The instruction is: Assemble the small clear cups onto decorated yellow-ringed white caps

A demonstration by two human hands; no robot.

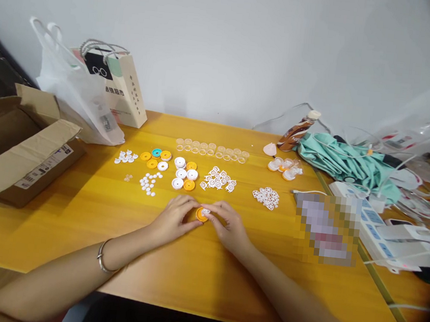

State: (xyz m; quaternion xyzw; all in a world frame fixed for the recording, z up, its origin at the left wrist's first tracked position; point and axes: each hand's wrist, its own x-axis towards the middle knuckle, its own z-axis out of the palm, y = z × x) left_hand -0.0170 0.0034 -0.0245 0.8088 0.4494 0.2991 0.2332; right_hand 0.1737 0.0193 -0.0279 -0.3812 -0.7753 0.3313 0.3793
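Observation:
Between the thumb and fingers of my left hand (174, 219) is an orange round cap (200, 216), held just above or on the table. My right hand (230, 227) pinches a small white openwork plastic piece (205, 212) at the cap's upper right; whether it sits inside the rim I cannot tell. Beyond my hands lie a pile of white openwork pieces (219, 178) and a group of white and orange caps (185, 174). Farther left are more caps (152, 164), one of them teal, and small white discs (148, 182).
Clear plastic cups (212, 150) line up at the back. White flat pieces (266, 197) and wrapped items (285, 167) lie to the right, near a bottle (298, 131), teal cloth (338, 161) and a power strip (369, 226). An open carton (23, 156) stands left.

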